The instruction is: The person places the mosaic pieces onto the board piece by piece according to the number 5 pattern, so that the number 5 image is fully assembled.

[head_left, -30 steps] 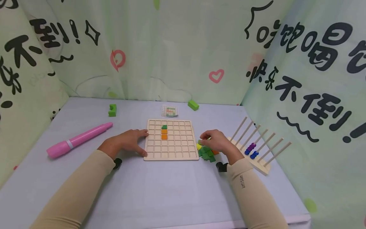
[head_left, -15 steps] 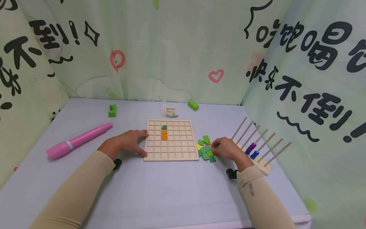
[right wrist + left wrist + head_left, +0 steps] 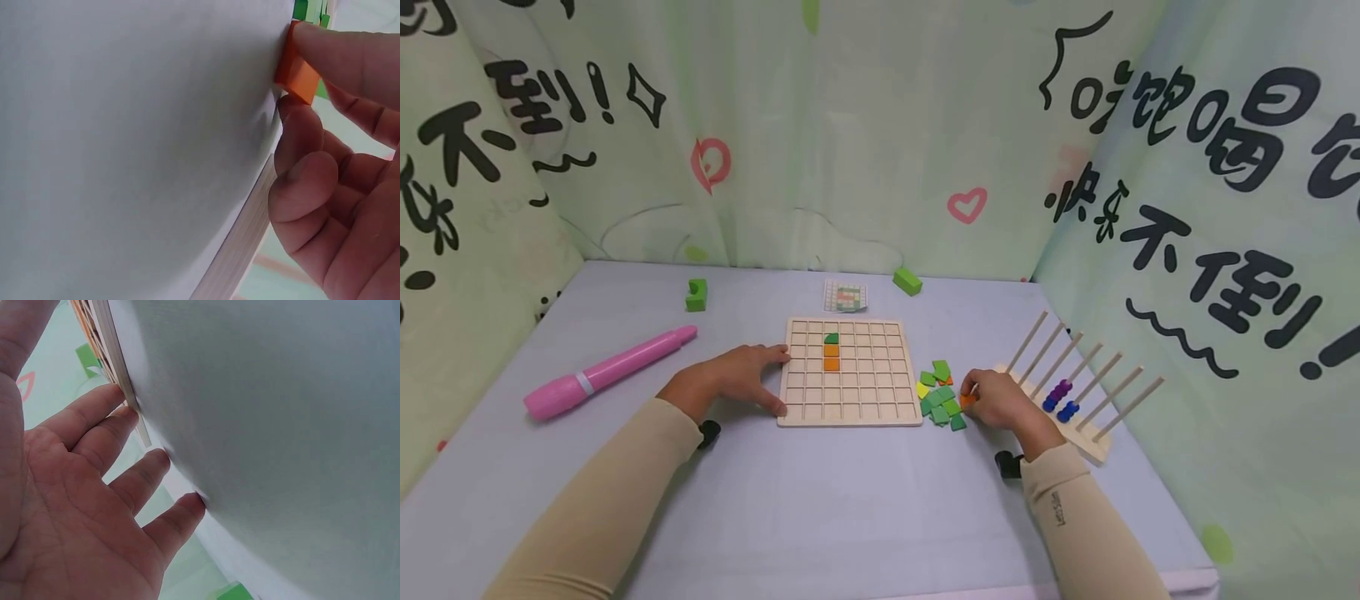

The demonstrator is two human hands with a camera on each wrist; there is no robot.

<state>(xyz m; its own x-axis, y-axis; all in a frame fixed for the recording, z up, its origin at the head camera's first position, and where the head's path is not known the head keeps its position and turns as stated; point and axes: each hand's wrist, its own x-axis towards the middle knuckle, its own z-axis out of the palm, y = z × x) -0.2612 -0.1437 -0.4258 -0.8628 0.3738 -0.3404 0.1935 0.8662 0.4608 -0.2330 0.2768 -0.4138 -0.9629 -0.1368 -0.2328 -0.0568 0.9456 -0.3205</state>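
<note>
Currently, a small, plain orange box-shaped tile [image 3: 299, 80] is seen just right of a heap of flat green, yellow and orange tiles [image 3: 940, 396]. Left of that heap, a square pale wooden board [image 3: 865, 392] ruled into cells is laid flat, with two orange tiles [image 3: 832, 364] and a green tile [image 3: 831, 338] set in one column. All are borne by a white-covered bench [image 3: 820, 508]. Behind the board, a printed card [image 3: 846, 297] and a green block [image 3: 907, 282] are placed; further out, a thick pink pen-shaped object [image 3: 617, 367] is laid on the left and a wooden peg stand [image 3: 1093, 450] on the right. The bench is enclosed by pale green curtains [image 3: 850, 167] printed with black characters. The orange box-shaped tile is pinched between thumb and fingers by the right grip [image 3: 1000, 398]; by the left grip [image 3: 730, 375], unclenched with thumb spread apart, the board's left edge is touched.
</note>
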